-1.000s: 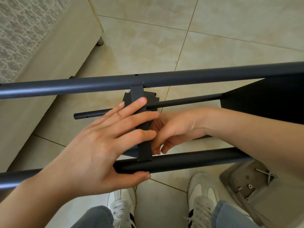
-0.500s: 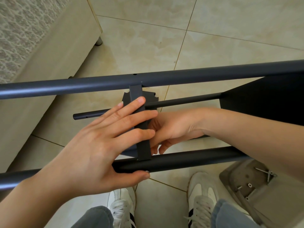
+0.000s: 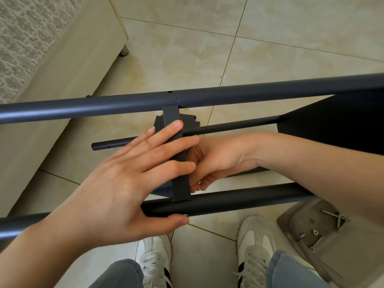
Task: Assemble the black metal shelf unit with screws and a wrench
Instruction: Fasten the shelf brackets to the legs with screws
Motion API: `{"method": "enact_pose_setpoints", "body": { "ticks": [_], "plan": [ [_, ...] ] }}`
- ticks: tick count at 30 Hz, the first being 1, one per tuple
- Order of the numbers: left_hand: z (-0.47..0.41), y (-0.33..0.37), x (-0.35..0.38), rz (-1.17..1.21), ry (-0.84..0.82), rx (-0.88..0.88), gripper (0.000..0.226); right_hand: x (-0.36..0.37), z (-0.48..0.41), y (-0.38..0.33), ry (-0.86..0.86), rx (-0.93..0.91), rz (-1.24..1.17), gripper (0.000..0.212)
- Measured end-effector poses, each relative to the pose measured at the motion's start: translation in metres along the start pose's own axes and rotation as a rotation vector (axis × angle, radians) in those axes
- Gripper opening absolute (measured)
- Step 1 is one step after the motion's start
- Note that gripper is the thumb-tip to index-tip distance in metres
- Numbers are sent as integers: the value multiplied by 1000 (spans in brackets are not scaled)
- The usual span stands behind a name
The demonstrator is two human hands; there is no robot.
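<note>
The black metal shelf unit lies on its side over the beige tiled floor [image 3: 270,48]. Two thick dark metal tubes run left to right: the far tube [image 3: 124,103] and the near tube [image 3: 239,201]. A flat black metal strip [image 3: 180,163] bridges them, and its ends meet both tubes. Beneath it, a thin black rod [image 3: 228,127] leads to a black shelf panel [image 3: 332,129] on the right.

The left hand [image 3: 124,183] lies spread wide, its straight fingers [image 3: 166,146] pressing across the strip and its thumb along the near side of the near tube. The right hand [image 3: 220,159] reaches in from the right with its fingers curled against the strip's right edge. The fingertips are hidden, so I cannot tell whether it holds anything.

A grey plastic compartment tray [image 3: 295,213] sits on the floor at lower right. Its far compartment holds long silver screws [image 3: 336,216] lying crossed. A nearer compartment holds small ring-shaped washers [image 3: 315,232] and a short screw.
</note>
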State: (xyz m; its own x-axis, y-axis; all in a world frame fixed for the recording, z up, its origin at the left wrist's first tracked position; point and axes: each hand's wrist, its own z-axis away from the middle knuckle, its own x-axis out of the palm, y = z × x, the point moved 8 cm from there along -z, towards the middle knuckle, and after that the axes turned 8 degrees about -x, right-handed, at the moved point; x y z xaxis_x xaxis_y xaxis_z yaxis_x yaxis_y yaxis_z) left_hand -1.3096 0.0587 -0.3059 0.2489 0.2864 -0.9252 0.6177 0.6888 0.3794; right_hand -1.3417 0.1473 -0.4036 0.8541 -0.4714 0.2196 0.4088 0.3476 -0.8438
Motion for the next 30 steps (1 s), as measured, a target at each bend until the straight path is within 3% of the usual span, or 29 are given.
{"method": "enact_pose_setpoints", "body": {
  "ticks": [21, 25, 30],
  "plan": [
    [-1, 1, 0, 11, -28, -19, 60, -1, -1, 1, 12, 30, 0, 16],
    [-1, 1, 1, 18, -29, -12, 60, 1, 4, -3, -16, 3, -87, 7],
    [-1, 2, 1, 25, -29, -8, 60, -1, 1, -2, 10, -8, -3, 8]
  ]
}}
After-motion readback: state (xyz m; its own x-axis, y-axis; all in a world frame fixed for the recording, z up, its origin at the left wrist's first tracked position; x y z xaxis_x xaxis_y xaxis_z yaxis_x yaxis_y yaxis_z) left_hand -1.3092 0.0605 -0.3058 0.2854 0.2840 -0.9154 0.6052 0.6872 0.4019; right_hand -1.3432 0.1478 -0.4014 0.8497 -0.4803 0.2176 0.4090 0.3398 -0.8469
